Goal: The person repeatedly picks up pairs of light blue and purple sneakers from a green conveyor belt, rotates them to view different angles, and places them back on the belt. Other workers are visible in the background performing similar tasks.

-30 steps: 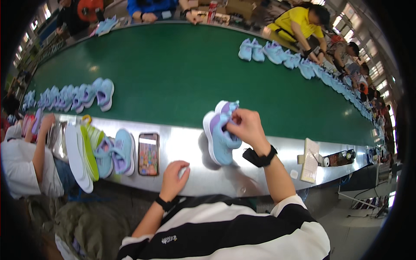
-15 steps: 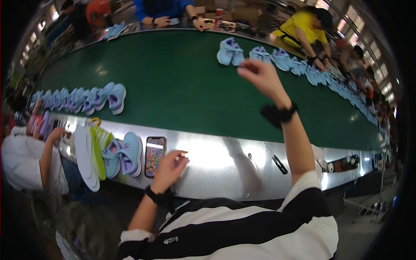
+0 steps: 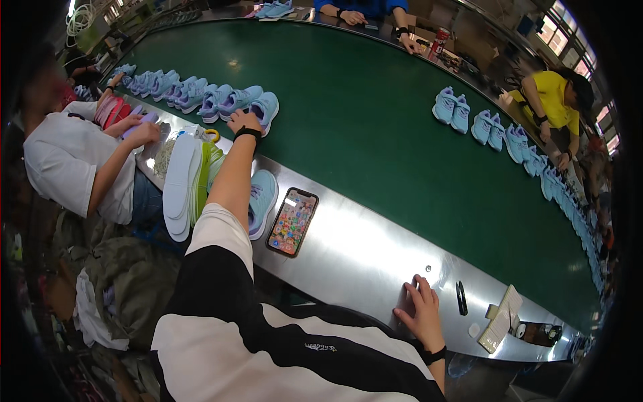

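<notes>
Black-banded left hand (image 3: 245, 122): reached far out to the left, back of the hand upward, fingers bent down at the end shoe (image 3: 267, 109); whether they grip it or only touch it, I cannot tell.
Left arm (image 3: 236, 171): slants up and away from the body, the forearm crossing above the desk (image 3: 348, 248) and hiding part of what lies there; its loose white-and-black sleeve (image 3: 222, 231) hangs wide.
Right hand (image 3: 423, 311): low at the near side of the desk, empty, fingers parted and lightly bent, thumb set apart, a dark band at the wrist.
End shoe: light blue upper, lilac lining, thick pale sole; it sits on the belt (image 3: 355, 100), at the near end of a slanting shoe row (image 3: 187, 94).
Belt: smooth, flat, deep green, with a curved far edge.
Desk: bright, glossy metal.
Phone (image 3: 293, 221): slim dark-framed rectangle, its screen lit with colourful icons.
Desk shoe (image 3: 265, 197): light blue, rounded, just left of the phone, partly behind the arm.
White insoles (image 3: 179, 187): long, flat, round-ended, beside lime-green pieces (image 3: 203, 181).
Notepad (image 3: 501, 320): cream, oblong, right of a slender black tool (image 3: 461, 298).
</notes>
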A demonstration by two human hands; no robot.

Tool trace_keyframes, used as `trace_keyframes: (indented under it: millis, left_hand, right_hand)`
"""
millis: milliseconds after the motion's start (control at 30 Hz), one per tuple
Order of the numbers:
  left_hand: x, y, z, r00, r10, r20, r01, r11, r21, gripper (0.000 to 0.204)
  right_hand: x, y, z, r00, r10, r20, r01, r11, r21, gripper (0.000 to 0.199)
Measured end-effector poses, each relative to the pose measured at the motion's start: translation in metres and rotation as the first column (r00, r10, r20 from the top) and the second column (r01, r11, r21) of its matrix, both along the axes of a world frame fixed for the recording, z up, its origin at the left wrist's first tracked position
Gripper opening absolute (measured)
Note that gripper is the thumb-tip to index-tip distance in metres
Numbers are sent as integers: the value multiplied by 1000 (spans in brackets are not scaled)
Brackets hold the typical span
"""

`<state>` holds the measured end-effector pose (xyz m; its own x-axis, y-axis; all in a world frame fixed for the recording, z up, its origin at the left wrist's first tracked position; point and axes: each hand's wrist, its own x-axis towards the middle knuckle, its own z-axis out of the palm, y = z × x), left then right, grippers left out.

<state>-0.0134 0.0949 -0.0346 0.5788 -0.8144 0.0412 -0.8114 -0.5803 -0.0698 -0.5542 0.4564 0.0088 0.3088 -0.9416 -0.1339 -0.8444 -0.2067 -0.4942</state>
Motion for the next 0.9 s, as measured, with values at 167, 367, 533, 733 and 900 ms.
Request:
trace_keyframes:
  millis: [167, 367, 533, 733, 900]
  left_hand:
    - [40, -22, 3, 997, -25, 75, 15, 992, 124, 79]
    - [24, -31, 38, 962, -264, 70, 237, 933, 271, 72]
    - [-70, 12, 86, 867, -417, -272, 449, 891, 65, 70]
    - [-209, 182, 110, 353, -693, -629, 835, 537, -123, 58]
    - [-272, 297, 79, -5, -480, -877, 570, 719, -397, 42]
  right_hand:
    - [8, 4, -16, 999, -27, -46, 26, 999, -38, 67]
    - [10, 1, -22, 998, -49, 42, 48, 999, 23, 65]
    - [17, -8, -18, 999, -28, 31, 29, 999, -35, 61]
    - [19, -20, -10, 888, -250, 387, 251, 967, 50, 62]
    - [15, 8, -8, 822, -380, 424, 428, 903, -22, 78]
